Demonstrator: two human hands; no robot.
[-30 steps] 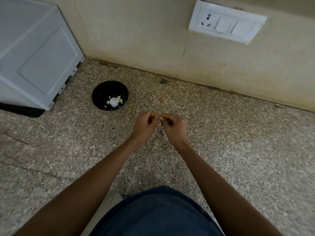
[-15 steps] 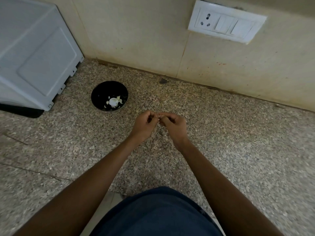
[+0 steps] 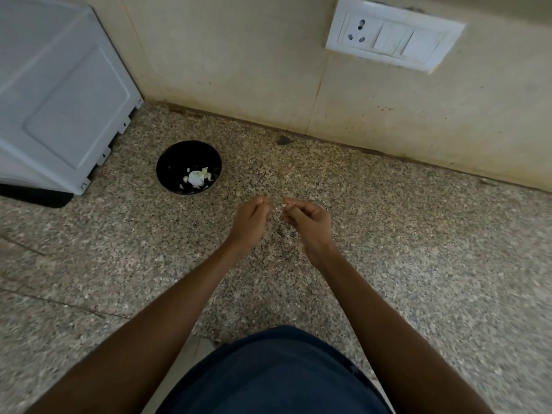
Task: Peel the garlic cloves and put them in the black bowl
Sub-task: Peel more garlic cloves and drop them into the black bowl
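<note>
Head view showed the right hand pinching a pale garlic clove right of the black bowl. Nearer that bowl, the left hand had fingers curled; whether it held anything was unclear.

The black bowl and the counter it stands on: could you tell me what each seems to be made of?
The black bowl looks like glazed ceramic or glossy plastic: its dark wall shows a faint sheen, but which of the two cannot be told. The counter looks like polished stone, granite or terrazzo: fine grey, beige and black speckles all over, with thin straight seams at the left.
</note>
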